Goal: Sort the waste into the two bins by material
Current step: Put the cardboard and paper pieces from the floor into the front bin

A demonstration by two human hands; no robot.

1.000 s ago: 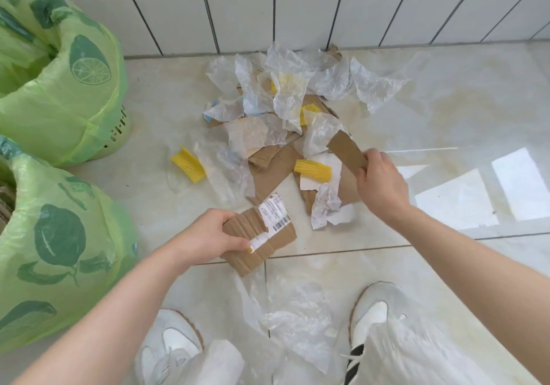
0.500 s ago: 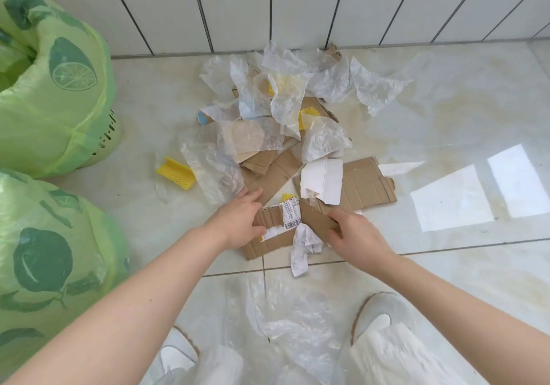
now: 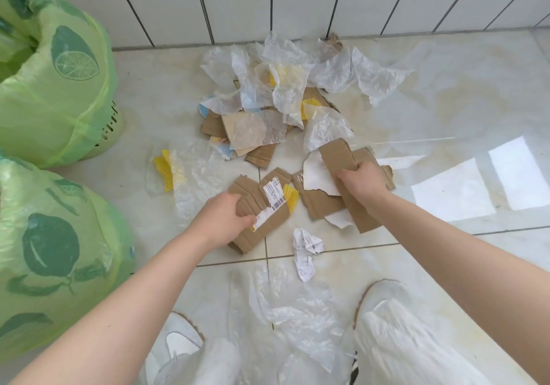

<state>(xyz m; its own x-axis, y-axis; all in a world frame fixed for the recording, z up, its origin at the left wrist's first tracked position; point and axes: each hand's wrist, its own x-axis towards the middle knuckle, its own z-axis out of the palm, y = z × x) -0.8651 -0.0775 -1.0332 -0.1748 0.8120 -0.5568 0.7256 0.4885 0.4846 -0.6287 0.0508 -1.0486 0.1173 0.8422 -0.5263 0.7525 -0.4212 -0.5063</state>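
Observation:
A heap of mixed waste (image 3: pixel 276 93) lies on the tiled floor by the wall: clear plastic film, torn cardboard, yellow foam netting. My left hand (image 3: pixel 221 218) grips a cardboard piece with a white shipping label (image 3: pixel 262 209). My right hand (image 3: pixel 361 184) is closed on a long cardboard strip (image 3: pixel 337 155) held over a larger flat cardboard piece (image 3: pixel 321 203) and white paper (image 3: pixel 317 173). Two bins lined with green lemon-print bags stand at the left: the far bin (image 3: pixel 53 87) and the near bin (image 3: pixel 59 250).
A crumpled paper receipt (image 3: pixel 306 248) lies on the floor below my hands. Clear plastic film (image 3: pixel 297 310) is spread between my two white shoes. A yellow netting piece in plastic (image 3: pixel 166 170) sits left of the heap. The tiled wall runs along the back.
My right hand moved right and up from beside the left hand, lifting a cardboard strip. The crumpled receipt now lies loose on the floor. My left hand keeps its hold on the labelled cardboard.

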